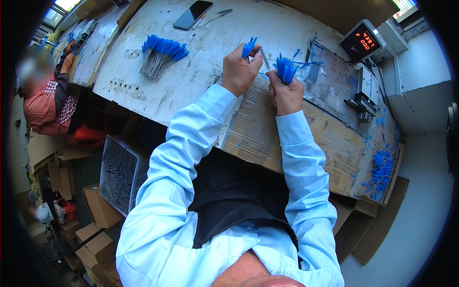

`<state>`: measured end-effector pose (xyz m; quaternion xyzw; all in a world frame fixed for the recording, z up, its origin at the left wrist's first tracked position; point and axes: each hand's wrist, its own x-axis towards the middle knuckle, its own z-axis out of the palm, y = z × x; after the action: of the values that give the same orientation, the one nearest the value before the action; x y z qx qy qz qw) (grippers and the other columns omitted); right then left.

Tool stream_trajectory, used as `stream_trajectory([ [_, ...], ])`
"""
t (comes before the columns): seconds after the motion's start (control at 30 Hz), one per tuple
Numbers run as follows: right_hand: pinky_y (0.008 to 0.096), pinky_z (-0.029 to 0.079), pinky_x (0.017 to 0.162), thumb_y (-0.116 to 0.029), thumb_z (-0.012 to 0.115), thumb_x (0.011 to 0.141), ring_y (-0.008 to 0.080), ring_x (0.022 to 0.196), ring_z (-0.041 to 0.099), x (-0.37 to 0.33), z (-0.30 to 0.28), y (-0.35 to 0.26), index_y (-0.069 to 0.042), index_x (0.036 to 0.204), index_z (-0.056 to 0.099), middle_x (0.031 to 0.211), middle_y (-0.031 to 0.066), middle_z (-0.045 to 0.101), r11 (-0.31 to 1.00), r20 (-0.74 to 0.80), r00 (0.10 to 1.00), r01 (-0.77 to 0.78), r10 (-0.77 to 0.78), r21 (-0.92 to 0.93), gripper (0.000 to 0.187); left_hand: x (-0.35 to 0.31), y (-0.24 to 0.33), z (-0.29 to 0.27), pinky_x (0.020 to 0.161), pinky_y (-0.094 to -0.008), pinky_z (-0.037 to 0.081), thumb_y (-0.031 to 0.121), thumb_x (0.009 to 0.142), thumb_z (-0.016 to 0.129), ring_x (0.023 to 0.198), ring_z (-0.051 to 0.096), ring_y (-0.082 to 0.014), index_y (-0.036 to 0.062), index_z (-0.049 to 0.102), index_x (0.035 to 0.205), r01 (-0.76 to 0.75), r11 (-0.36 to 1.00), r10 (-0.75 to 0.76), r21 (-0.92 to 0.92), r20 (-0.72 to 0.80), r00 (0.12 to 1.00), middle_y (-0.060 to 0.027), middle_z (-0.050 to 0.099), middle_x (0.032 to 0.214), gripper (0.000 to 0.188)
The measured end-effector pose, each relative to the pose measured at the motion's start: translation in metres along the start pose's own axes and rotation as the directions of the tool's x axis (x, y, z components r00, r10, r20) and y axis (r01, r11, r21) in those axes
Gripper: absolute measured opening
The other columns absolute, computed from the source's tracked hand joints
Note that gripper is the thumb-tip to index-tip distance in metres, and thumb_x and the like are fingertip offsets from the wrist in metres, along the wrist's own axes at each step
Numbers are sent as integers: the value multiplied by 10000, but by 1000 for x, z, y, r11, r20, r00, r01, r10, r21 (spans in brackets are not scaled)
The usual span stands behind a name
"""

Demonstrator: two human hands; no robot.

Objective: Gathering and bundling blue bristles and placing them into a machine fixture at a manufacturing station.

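My left hand [238,71] is closed, with blue ends [248,48] of small wire brushes sticking up from its fingers. My right hand [287,93] grips a bundle of blue-handled wire brushes [286,69], their blue ends fanned upward. Between the fingertips of both hands runs a thin grey bristled brush stem [265,60]; which hand holds it firmly is hard to tell. Both hands are above the front of the worktable, over a cardboard sheet [253,129]. Left of them lies a larger pile of blue-handled brushes [162,53] with grey stems.
A phone [192,15] and a pen [199,21] lie at the back. At right stand a digital display [362,41], a metal fixture [366,95] and scattered blue-ended brushes [381,167]. A bin of grey stems [117,174] sits lower left. Another person [45,103] works at far left.
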<state>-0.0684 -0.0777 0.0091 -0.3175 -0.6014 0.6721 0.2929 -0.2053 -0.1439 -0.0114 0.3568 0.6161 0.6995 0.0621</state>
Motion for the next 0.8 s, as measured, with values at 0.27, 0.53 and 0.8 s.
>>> stream_trajectory([
  [0.27,220,399,551,-103,748,895,43,627,516,5,-1,10,-25,941,733,737,-37,634,998,33,998,50,-51,41,91,-4,10,5,610,-380,532,173,898,647,673,691,-301,42,669,987,-59,930,88,362,-64,994,-152,674,745,159],
  [0.53,235,423,594,-90,742,896,46,676,521,12,-10,16,-20,941,736,753,-44,640,984,54,986,160,-156,-76,83,-9,-2,7,669,-361,512,239,1000,534,702,654,-245,39,671,1142,-48,906,23,421,65,998,-179,670,829,280],
  [0.8,243,434,627,-102,734,902,47,705,513,15,-16,18,-22,952,737,757,-47,634,970,96,977,201,-188,-140,94,-10,3,7,700,-425,527,264,1010,500,811,687,-375,34,650,1130,41,893,-93,448,95,991,-232,673,870,300],
])
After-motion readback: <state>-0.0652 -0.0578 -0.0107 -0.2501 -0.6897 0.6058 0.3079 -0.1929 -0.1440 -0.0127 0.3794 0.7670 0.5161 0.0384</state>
